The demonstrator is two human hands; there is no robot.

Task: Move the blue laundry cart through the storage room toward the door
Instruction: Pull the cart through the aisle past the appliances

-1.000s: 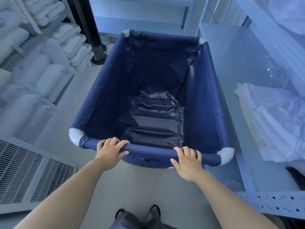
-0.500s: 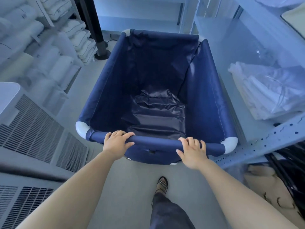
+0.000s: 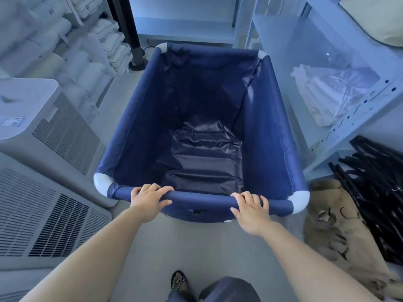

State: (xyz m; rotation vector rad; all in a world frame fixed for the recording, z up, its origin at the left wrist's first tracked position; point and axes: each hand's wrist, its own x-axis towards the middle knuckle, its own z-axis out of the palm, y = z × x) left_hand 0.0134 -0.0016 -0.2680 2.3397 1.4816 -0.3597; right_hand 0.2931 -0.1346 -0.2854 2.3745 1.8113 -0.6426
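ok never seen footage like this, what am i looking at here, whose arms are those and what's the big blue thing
There is no machine here. The picture comes from a wide-angle camera worn on a person's head, looking forward and down, so the two bare arms are the wearer's own.

The big blue thing is a fabric laundry cart with white corner caps; it looks empty, only its crumpled lining showing. The left hand and right hand each have a closed grip on the cart's near top rail.

The cart stands on the floor of a narrow aisle. To the left are vented white units and shelves of folded white linens. To the right is a metal shelf rack holding bagged linen, with black hangers beneath. A sandalled foot shows at the bottom.
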